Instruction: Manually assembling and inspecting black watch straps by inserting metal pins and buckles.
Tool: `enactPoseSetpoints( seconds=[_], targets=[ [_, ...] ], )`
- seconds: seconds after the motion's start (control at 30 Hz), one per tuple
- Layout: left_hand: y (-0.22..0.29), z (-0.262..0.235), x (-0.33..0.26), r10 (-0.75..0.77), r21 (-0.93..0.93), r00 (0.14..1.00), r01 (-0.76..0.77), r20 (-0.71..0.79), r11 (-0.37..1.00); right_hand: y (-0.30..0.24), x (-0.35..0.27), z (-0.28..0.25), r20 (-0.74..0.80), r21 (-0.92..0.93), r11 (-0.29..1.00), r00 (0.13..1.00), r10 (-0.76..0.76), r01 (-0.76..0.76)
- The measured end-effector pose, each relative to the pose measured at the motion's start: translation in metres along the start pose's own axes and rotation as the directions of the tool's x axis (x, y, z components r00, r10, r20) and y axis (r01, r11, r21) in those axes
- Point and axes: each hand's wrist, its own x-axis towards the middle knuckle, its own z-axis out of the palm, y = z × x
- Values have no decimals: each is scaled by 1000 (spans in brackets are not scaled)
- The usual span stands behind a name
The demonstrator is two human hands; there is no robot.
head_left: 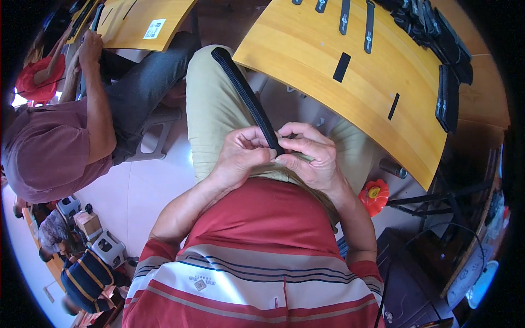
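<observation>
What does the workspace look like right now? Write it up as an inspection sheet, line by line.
Surface: yellow wooden board in front of the person, above the lap.
Job's things: long black strap, near end pinched by both hands, far end lying over the knee.
Clutter: loose black straps and small black strips on the board; stack of black pieces along its right side.
Hands: left hand and right hand both closed on the strap's near end.
Cables: thin dark cable at lower right.
Surroundings: red round object on the floor; co-worker's arm at a second board to the left.
</observation>
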Motion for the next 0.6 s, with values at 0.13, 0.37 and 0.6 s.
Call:
enactPoseSetpoints(
  seconds=[0.13, 0.37, 0.6],
  targets=[
    [-1, 3, 0, 13, 17, 999, -12, -30, 1000, -1, 0, -1, 6, -6, 1000, 1000, 17, -17],
    [-4, 5, 0, 44, 94, 999, -42, -13, 995, -3, 1, -8, 54, -71, 995, 996, 67, -63],
    [-12, -1, -3, -22, 198, 999, 31, -47, 980, -11, 4, -20, 206, -162, 969, 954, 218, -186]
  ],
)
